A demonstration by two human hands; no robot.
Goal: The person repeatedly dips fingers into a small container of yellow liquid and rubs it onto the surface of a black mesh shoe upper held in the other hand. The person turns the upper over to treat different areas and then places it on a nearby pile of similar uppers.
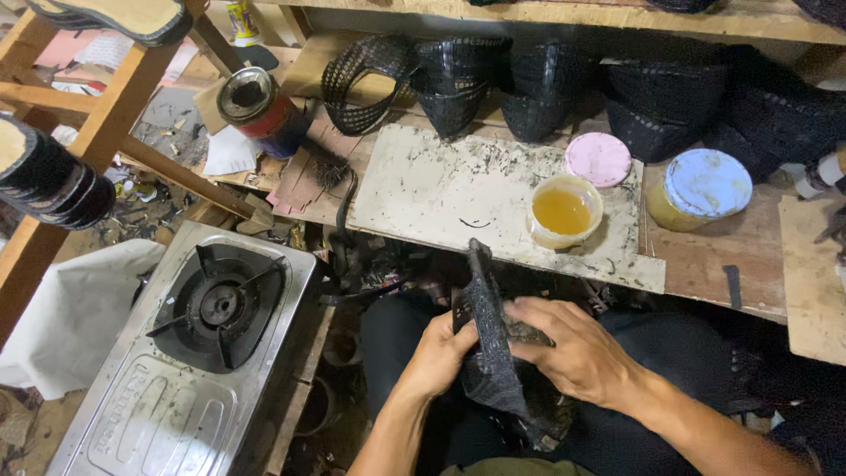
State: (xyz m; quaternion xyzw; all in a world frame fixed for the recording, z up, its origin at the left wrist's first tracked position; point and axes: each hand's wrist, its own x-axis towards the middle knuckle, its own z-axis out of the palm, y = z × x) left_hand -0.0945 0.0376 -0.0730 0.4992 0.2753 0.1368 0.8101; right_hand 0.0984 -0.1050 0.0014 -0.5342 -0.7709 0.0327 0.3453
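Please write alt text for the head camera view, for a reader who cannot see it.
Two bare hands, left hand and right hand, grip a black woven shoe upper over the person's lap. Ahead, a worn board holds an open tub of yellow glue; a gas stove sits left.

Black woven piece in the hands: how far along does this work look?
Done: a row of similar black woven uppers sits at the back of the bench. In hand: the left hand and right hand grip one black woven piece over the lap. Left: the open cup of yellow glue sits untouched; this piece's own progress is unclear.
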